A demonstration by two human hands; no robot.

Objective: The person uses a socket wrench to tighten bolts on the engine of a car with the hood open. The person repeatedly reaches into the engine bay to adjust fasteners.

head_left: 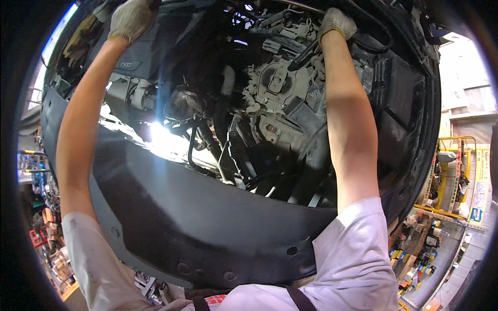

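In the head view, both gloved hands reach to the far side of an open engine bay, well apart. The left hand (133, 22) is at the upper left, its back showing and its fingers running out of sight past the top edge; I cannot tell whether it grips anything. It lies over the edge of a dark cover (174, 33). The right hand (337, 23) is at the upper right, knuckles rounded as if curled, fingers hidden; I cannot tell what, if anything, it pinches. A thin rod (298, 5) slants along the top edge toward it; contact is unclear.

The cover, at the bay's upper left, looks like moulded plastic: probably light and fairly stiff, best held by its edges, with smooth faces that could slip. The rod looks rigid and slim, likely easiest to take near the middle.

Between the forearms sit a pale metal casing (277, 83) and a hose (228, 80). A curved black panel (192, 212) spans the near side, and shelves (428, 254) stand at the right.
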